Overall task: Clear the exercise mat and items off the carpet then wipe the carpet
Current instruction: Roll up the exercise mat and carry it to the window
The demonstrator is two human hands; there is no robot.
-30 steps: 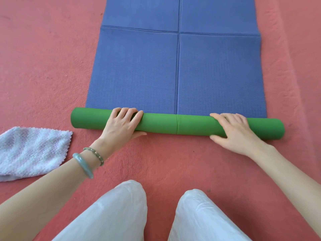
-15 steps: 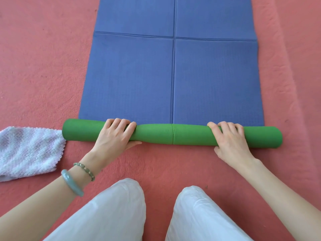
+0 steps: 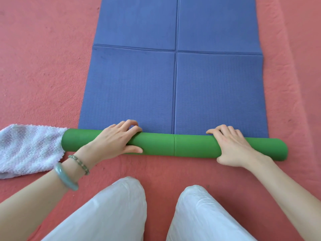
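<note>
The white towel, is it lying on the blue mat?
No, the white towel lies on the red carpet, beside the left end of the green roll.

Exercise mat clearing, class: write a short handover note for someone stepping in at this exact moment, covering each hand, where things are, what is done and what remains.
Left hand: grips the green roll left of its middle, fingers over the top, thumb on the near side.
Right hand: grips the same roll towards its right end.
Exercise mat: near end rolled up, the rest flat, blue side up, on the red carpet.
White towel: on the carpet at the roll's left end.
Done: rolling begun.
Left: finish the roll, lift the mat off, then wipe the carpet, probably with the towel.
</note>
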